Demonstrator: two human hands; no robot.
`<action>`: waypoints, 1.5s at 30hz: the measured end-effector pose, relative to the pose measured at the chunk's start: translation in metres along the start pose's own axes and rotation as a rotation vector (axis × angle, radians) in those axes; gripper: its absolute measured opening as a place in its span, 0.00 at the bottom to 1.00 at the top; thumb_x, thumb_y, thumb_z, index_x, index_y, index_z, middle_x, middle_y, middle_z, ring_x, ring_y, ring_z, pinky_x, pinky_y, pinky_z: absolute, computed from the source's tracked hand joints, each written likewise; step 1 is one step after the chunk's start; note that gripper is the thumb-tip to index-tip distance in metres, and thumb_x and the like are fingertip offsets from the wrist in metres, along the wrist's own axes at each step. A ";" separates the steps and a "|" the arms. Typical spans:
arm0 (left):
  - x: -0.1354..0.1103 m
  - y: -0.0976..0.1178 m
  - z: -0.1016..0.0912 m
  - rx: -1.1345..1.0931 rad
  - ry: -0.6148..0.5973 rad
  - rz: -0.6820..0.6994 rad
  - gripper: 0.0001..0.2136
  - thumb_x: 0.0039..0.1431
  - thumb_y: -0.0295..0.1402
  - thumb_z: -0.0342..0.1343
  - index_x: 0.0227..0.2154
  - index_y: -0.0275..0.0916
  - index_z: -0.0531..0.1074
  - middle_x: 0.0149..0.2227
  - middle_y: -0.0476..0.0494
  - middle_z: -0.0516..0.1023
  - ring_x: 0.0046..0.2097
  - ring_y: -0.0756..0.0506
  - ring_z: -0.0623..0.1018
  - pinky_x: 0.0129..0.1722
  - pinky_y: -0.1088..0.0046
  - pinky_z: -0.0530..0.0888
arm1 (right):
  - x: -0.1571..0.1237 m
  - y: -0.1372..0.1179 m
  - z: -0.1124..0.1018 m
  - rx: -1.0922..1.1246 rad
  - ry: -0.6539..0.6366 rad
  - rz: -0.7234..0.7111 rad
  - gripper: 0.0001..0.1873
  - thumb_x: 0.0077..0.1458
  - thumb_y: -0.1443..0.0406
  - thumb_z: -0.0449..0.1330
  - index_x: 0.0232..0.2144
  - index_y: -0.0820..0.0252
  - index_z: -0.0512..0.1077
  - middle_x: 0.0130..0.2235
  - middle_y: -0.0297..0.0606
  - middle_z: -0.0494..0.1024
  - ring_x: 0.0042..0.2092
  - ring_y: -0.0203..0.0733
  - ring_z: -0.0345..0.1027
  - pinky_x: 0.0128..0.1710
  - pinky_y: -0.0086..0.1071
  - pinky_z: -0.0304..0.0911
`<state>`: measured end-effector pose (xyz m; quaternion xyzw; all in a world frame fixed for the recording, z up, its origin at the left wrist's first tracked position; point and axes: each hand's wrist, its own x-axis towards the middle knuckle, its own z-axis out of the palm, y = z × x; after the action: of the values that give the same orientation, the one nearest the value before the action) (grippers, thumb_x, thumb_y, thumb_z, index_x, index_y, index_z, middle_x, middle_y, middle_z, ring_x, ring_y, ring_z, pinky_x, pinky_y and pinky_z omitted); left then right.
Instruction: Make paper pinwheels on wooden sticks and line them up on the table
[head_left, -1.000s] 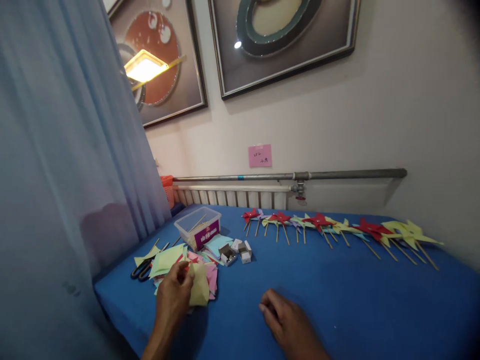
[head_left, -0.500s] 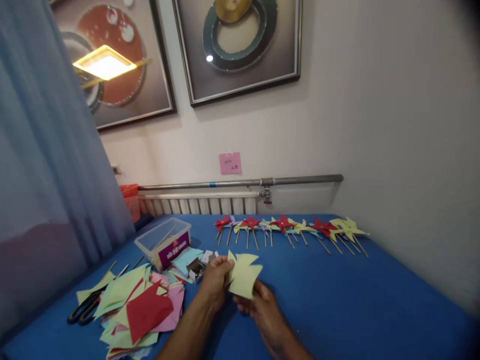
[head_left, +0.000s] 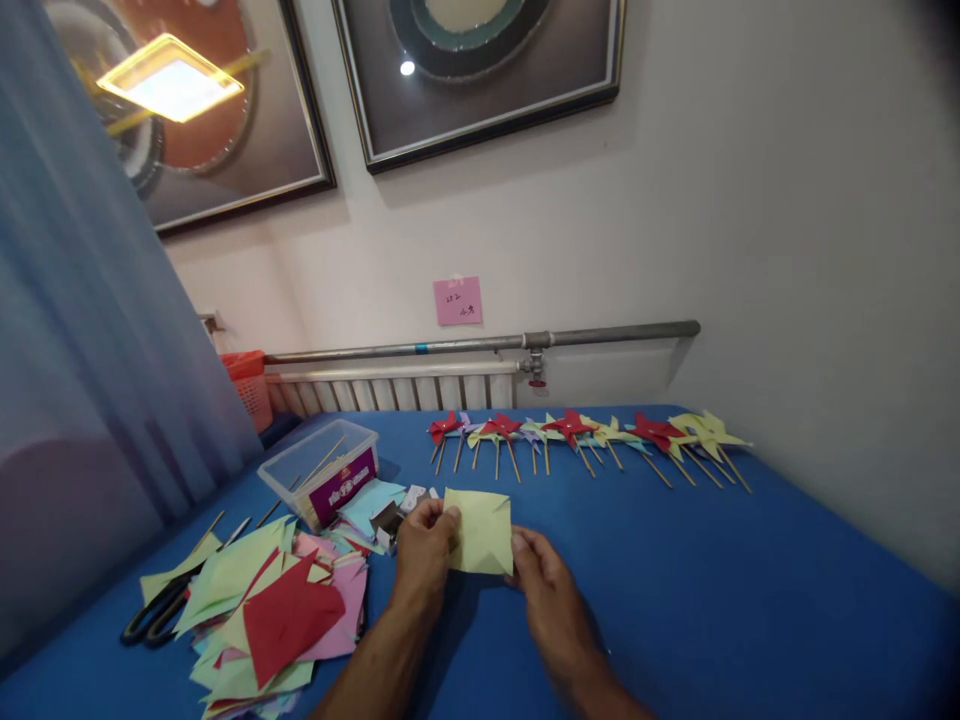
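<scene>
Between my two hands is a square of pale yellow paper (head_left: 480, 535) with cuts running in from its corners, held up above the blue table. My left hand (head_left: 424, 555) pinches its left edge, thumb in front. My right hand (head_left: 541, 585) grips the lower right edge; part of those fingers is hidden behind the paper. Just left of my left hand lies a small open box (head_left: 388, 522), and beside it some light blue paper (head_left: 373, 505). A pile of coloured paper squares (head_left: 292, 620), red on top, lies farther left.
Finished pinwheels (head_left: 570, 428) on sticks lie in a row along the back of the blue table (head_left: 675, 590). A clear plastic tub (head_left: 322, 470) holding sticks stands at back left. Black-handled scissors (head_left: 161, 610) lie by the pile. A curtain (head_left: 112, 330) hangs at left.
The yellow paper has gone from splayed, bent corners to lying nearly flat and square. My right hand has shifted to its right edge. The camera view has tilted down slightly.
</scene>
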<state>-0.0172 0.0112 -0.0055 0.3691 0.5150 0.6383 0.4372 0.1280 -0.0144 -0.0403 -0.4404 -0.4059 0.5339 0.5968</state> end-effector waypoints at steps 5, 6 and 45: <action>0.002 0.011 -0.009 0.084 0.048 0.172 0.14 0.47 0.44 0.66 0.27 0.37 0.75 0.23 0.52 0.73 0.24 0.51 0.68 0.26 0.76 0.64 | -0.008 -0.004 0.002 -0.121 0.061 -0.043 0.23 0.50 0.43 0.66 0.34 0.54 0.78 0.36 0.41 0.82 0.40 0.50 0.76 0.42 0.40 0.69; 0.000 0.013 -0.009 0.131 0.043 0.231 0.13 0.50 0.43 0.64 0.27 0.37 0.75 0.23 0.52 0.73 0.25 0.50 0.69 0.27 0.76 0.65 | -0.011 -0.005 0.004 -0.089 0.019 -0.004 0.24 0.49 0.41 0.66 0.33 0.55 0.77 0.35 0.41 0.82 0.38 0.49 0.76 0.40 0.39 0.69; 0.009 0.005 -0.012 -0.063 -0.113 -0.131 0.22 0.33 0.46 0.73 0.26 0.37 0.72 0.19 0.53 0.74 0.20 0.52 0.69 0.23 0.76 0.65 | 0.001 -0.023 -0.007 0.110 -0.344 -0.020 0.24 0.50 0.62 0.68 0.51 0.54 0.75 0.34 0.34 0.82 0.30 0.38 0.70 0.34 0.32 0.65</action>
<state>-0.0323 0.0148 -0.0030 0.3563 0.4920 0.6024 0.5179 0.1416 -0.0151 -0.0204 -0.3050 -0.4765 0.6171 0.5469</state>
